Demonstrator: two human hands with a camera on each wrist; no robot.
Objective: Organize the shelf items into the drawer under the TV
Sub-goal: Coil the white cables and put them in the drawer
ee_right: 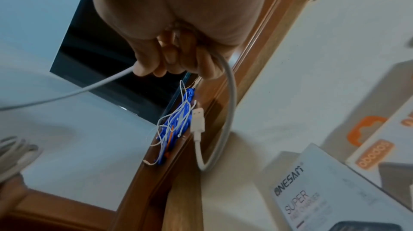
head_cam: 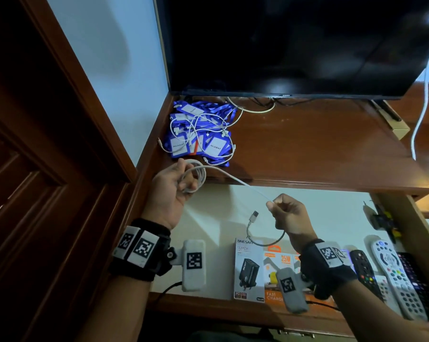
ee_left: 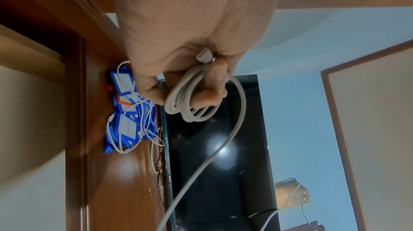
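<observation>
My left hand (head_cam: 174, 186) grips a coil of white charging cable (head_cam: 194, 177) over the open drawer's left end; its loops (ee_left: 192, 104) wrap my fingers. From the coil the cable runs taut to my right hand (head_cam: 286, 211), which pinches it in curled fingers (ee_right: 170, 58). The free tail hangs below that hand and ends in a USB plug (head_cam: 254, 215) (ee_right: 198, 120). On the wooden shelf (head_cam: 307, 149) under the TV (head_cam: 295, 45) lies a pile of blue lanyards with tangled thin white cables (head_cam: 201, 129) (ee_left: 132, 116).
The open drawer (head_cam: 233, 213) has a pale floor. Two charger boxes (head_cam: 249, 267) lie at its front and several remote controls (head_cam: 396, 275) at its right end. A dark wooden door (head_cam: 35, 169) stands to the left. A white cord (head_cam: 425, 95) hangs at the TV's right.
</observation>
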